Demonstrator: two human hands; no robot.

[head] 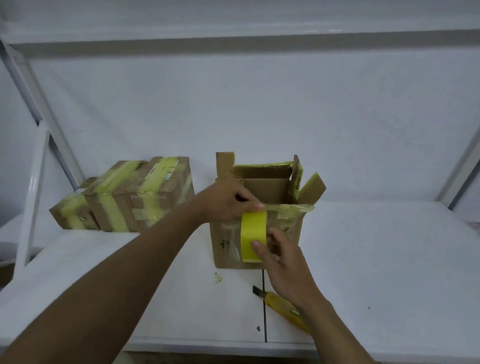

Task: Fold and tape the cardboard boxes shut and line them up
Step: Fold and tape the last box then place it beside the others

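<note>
Three yellow-taped brown cardboard boxes [121, 195] lined up far left: done. Open brown cardboard box [289, 234] centre, flaps up. Left hand [226, 202] pinches tape end at near rim; right hand [284, 265] grips yellow tape roll [253, 232] against near face. Folding, sealing, lining up remain.

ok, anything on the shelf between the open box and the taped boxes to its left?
Nothing visible. The gap between the open box and the taped boxes is bare shelf; only the left forearm crosses above it. The knife lies nearer the person.

Yellow tape [254, 235], perhaps roll, against box [222, 252]
</note>
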